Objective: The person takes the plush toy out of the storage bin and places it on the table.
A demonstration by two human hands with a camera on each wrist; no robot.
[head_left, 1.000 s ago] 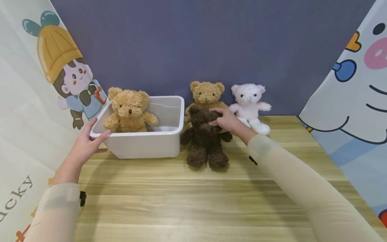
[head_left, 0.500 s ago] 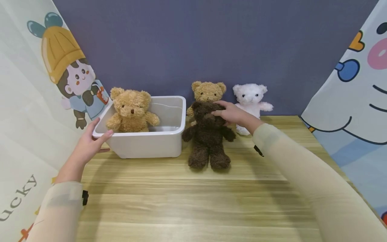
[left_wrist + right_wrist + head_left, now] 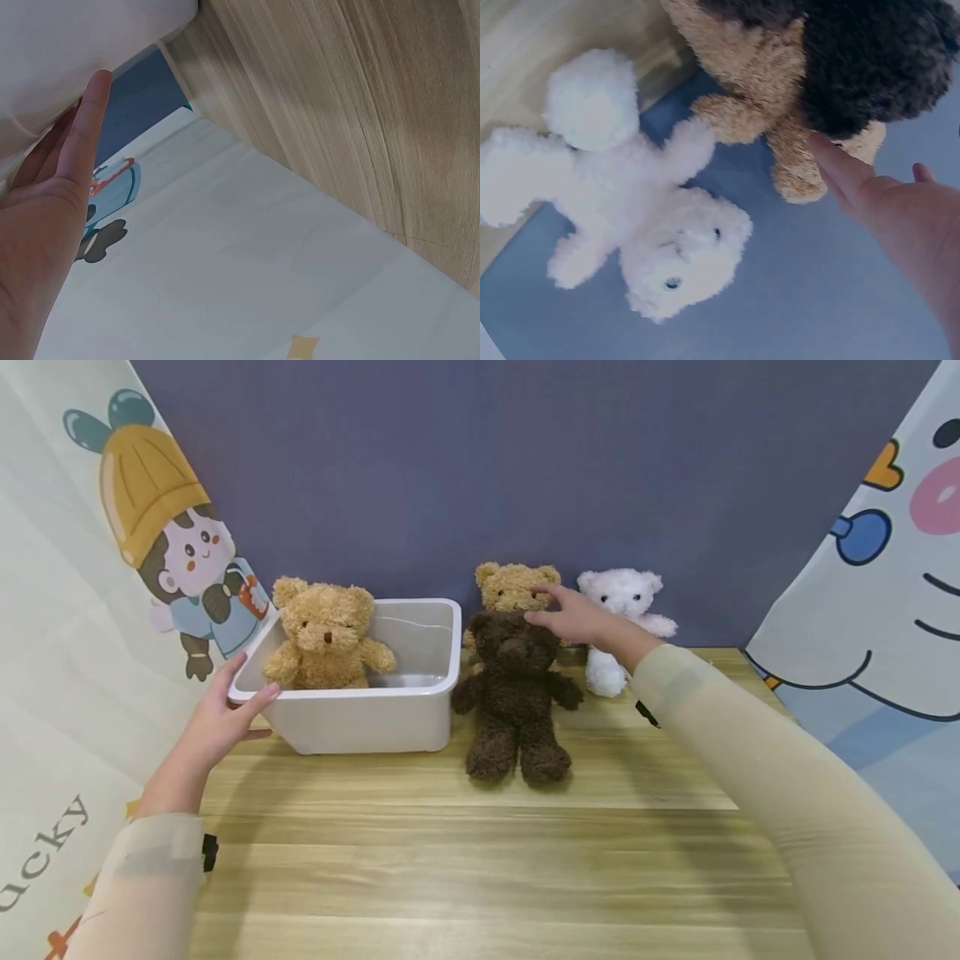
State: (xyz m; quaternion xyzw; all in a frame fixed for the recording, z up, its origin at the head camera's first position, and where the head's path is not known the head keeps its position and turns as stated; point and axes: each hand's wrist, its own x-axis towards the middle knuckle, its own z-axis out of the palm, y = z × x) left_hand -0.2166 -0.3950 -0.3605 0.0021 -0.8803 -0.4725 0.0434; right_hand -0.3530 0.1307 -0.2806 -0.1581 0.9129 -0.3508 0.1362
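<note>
So your right hand (image 3: 573, 614) is up by the head of the dark brown bear (image 3: 517, 702), thumb and index spread apart with nothing pinched between them; can't tell if a fingertip is grazing the fur. That bear is just to the right of the white box (image 3: 375, 722), right in front of a tan bear (image 3: 510, 583), with the white bear (image 3: 618, 592) further right. Your left hand (image 3: 213, 718) has straight fingers against the box's near left corner, thumb at the rim, and imo a light steadying touch there is plenty, since pushing could slide the box into the dark one. My guess is you're sorting out the dark brown bear's spot, so if you handle it again, I'd go for the body, not just fluff, and watch you don't drag the tan bear along.
</note>
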